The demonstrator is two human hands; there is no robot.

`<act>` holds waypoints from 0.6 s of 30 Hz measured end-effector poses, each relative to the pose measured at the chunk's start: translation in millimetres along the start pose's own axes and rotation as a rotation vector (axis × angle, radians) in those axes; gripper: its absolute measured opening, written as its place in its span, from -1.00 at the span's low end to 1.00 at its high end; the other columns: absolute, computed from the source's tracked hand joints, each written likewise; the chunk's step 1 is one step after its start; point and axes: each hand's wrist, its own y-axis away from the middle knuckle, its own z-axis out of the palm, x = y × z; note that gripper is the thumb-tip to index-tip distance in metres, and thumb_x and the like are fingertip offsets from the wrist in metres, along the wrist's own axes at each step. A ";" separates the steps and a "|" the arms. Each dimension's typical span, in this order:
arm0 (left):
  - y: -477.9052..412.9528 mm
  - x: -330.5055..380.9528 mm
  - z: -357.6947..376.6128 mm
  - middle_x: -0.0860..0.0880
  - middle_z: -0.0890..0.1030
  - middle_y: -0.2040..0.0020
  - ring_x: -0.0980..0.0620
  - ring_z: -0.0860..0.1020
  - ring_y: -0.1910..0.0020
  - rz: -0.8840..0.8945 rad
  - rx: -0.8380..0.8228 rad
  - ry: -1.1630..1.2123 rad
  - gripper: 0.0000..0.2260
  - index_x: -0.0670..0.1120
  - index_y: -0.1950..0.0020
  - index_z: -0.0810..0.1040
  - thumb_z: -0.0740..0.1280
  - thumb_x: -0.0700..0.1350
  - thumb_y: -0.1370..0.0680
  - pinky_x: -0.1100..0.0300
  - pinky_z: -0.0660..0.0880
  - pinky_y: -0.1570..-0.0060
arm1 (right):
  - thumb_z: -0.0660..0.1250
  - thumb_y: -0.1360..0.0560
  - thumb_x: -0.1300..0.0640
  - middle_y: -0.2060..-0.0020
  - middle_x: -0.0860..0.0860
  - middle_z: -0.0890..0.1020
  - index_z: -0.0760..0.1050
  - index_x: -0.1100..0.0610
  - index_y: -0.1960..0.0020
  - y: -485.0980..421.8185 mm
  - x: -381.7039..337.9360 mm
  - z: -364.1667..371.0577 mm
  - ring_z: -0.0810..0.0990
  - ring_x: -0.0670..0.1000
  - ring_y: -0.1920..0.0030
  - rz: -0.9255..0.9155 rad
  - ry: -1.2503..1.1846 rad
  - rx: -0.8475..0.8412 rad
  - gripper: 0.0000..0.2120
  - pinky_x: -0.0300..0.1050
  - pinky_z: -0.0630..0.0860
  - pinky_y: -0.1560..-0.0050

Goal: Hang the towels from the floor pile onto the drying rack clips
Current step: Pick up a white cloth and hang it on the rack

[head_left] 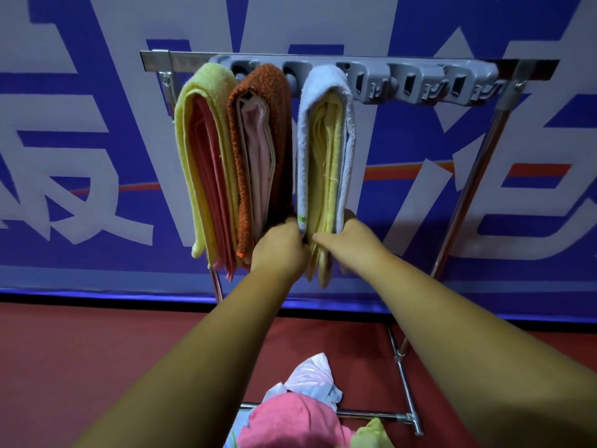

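Light-blue towel, a yellow layer folded inside, hangs from grey clip bar; long axis vertical. Left hand and right hand flank its lower end, fingers curled, gripping it, equally near. Floor pile lies near, under forearms. Free clips to the right.

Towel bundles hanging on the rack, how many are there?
3: yellow bundle at the left, orange bundle in the middle, pale blue bundle at the right. More may be folded inside.
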 end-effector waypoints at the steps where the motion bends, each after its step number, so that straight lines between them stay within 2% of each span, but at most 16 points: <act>1: 3.5 -1.3 2.4 -0.22 0.65 -0.12 -0.33 0.62 -0.09 0.004 -0.027 -0.002 -0.75 -0.13 -0.20 0.47 0.31 -0.08 -0.56 -0.11 0.59 0.01 | 0.42 -0.53 0.14 0.27 -0.02 0.74 0.48 0.03 -0.26 5.8 6.8 1.0 0.65 -0.13 0.39 0.024 0.013 -0.057 -0.68 -0.30 0.45 0.46; 2: 6.1 -3.4 3.8 -0.23 0.65 -0.10 -0.34 0.63 -0.06 0.001 -0.045 0.002 -0.78 -0.11 -0.17 0.46 0.31 -0.08 -0.56 -0.13 0.60 0.02 | 0.41 -0.51 0.23 0.33 -0.03 0.72 0.47 0.06 -0.29 9.8 14.4 1.9 0.61 -0.18 0.46 0.045 0.024 -0.092 -0.64 -0.33 0.43 0.49; 3: 8.8 -6.5 5.3 -0.22 0.65 -0.08 -0.34 0.62 -0.02 -0.005 -0.058 0.013 -0.82 -0.08 -0.13 0.44 0.31 -0.06 -0.57 -0.13 0.60 0.03 | 0.44 -0.49 0.27 0.32 -0.06 0.70 0.47 0.08 -0.31 14.4 22.7 3.4 0.60 -0.21 0.44 0.066 0.042 -0.100 -0.58 -0.33 0.44 0.45; 5: 15.5 -14.5 10.6 -0.19 0.65 -0.03 -0.31 0.60 0.06 -0.026 -0.072 0.032 -0.81 -0.04 -0.07 0.44 0.30 0.06 -0.61 -0.13 0.61 0.05 | 0.49 -0.47 0.23 0.17 -0.10 0.67 0.43 0.01 -0.32 24.1 39.7 7.5 0.60 -0.17 0.26 0.113 0.082 -0.087 -0.52 -0.22 0.46 0.32; 7: 23.1 -23.3 15.4 -0.15 0.65 -0.01 -0.27 0.60 0.05 -0.044 -0.098 0.030 -0.67 -0.06 -0.08 0.52 0.29 0.20 -0.63 -0.10 0.61 0.03 | 0.44 -0.53 0.11 0.09 0.01 0.65 0.37 -0.04 -0.26 30.7 54.4 14.3 0.59 -0.02 0.20 0.168 0.104 -0.073 -0.63 -0.11 0.45 0.28; 8: 25.9 -28.0 19.0 -0.15 0.65 -0.01 -0.26 0.60 0.03 -0.040 -0.108 0.009 -0.66 -0.07 -0.09 0.55 0.30 0.20 -0.62 -0.07 0.60 0.03 | 0.41 -0.53 0.04 0.07 0.05 0.66 0.40 0.00 -0.22 31.9 61.0 18.4 0.60 0.03 0.18 0.189 0.122 -0.057 -0.69 -0.08 0.46 0.25; 10: 33.1 -36.3 27.5 -0.15 0.66 -0.03 -0.25 0.62 -0.05 -0.027 -0.150 -0.033 -0.78 -0.05 -0.06 0.59 0.33 0.08 -0.57 -0.04 0.59 0.02 | 0.35 -0.47 -0.01 0.06 0.09 0.67 0.48 0.08 -0.22 33.9 74.9 26.1 0.61 0.11 0.15 0.210 0.139 -0.047 -0.64 -0.05 0.46 0.19; 11: 37.6 -40.5 33.9 -0.15 0.67 -0.02 -0.24 0.63 -0.07 -0.021 -0.178 -0.043 -0.82 -0.04 -0.03 0.61 0.35 0.04 -0.55 -0.02 0.59 0.01 | 0.34 -0.47 0.02 0.02 0.11 0.68 0.49 0.11 -0.31 35.6 83.3 29.8 0.63 0.13 0.11 0.223 0.146 -0.060 -0.58 -0.07 0.46 0.15; 13: 47.0 -48.4 46.8 -0.13 0.68 0.00 -0.21 0.64 -0.09 -0.011 -0.240 -0.048 -0.86 -0.03 0.00 0.65 0.38 0.00 -0.52 0.01 0.60 -0.02 | 0.35 -0.54 0.07 -0.20 0.11 0.67 0.41 0.11 -0.54 41.7 97.2 36.0 0.66 0.14 -0.11 0.238 0.170 -0.087 -0.42 -0.12 0.48 -0.02; 15: 61.0 -52.0 59.9 -0.11 0.71 -0.06 -0.15 0.65 -0.12 -0.015 -0.304 -0.032 -0.82 -0.04 -0.09 0.68 0.39 -0.04 -0.54 0.04 0.60 -0.08 | 0.34 -0.58 0.10 -0.33 0.12 0.62 0.38 0.12 -0.60 50.0 112.0 44.4 0.62 0.15 -0.24 0.281 0.170 -0.098 -0.41 -0.14 0.47 -0.12; 16: 66.5 -55.4 68.0 -0.11 0.72 -0.05 -0.13 0.66 -0.11 -0.009 -0.323 -0.020 -0.82 -0.06 -0.10 0.70 0.40 -0.08 -0.54 0.05 0.59 -0.09 | 0.34 -0.58 0.12 -0.28 0.14 0.63 0.45 0.15 -0.54 52.3 119.4 49.7 0.63 0.15 -0.21 0.293 0.184 -0.111 -0.48 -0.14 0.46 -0.11; 18: 79.2 -60.4 85.0 -0.13 0.75 0.03 -0.13 0.70 -0.02 -0.009 -0.398 -0.015 -0.83 -0.11 -0.06 0.72 0.38 -0.14 -0.54 0.06 0.61 -0.08 | 0.31 -0.59 0.18 -0.02 0.16 0.62 0.62 0.20 -0.22 56.4 137.2 61.3 0.58 0.14 -0.03 0.287 0.226 -0.174 -0.75 -0.10 0.45 0.04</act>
